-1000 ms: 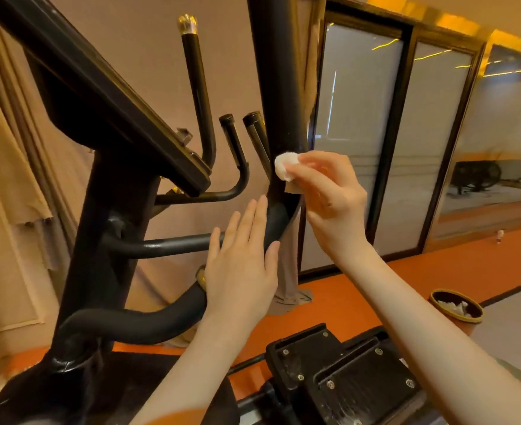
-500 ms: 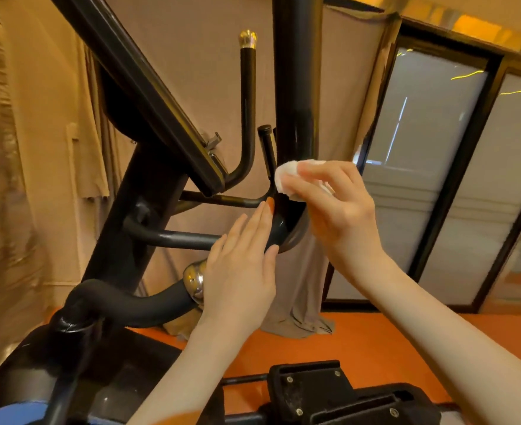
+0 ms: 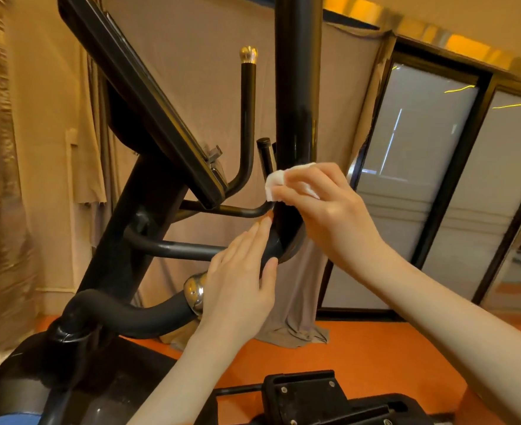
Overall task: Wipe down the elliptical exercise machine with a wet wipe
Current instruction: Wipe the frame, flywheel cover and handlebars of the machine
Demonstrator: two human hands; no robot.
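— Where do we hold the crumpled white wet wipe (image 3: 279,180)?
— Pinched in our right hand (image 3: 326,210), against the upright black steel post (image 3: 294,118), which runs straight up.
— And our left hand (image 3: 237,280)?
— Flat-fingered, resting on the bend below.

hands: 2, left hand (image 3: 237,280) and right hand (image 3: 323,210), at the elliptical machine (image 3: 136,216) | wet wipe (image 3: 276,180): 1 | glass door panels right of machine: 2
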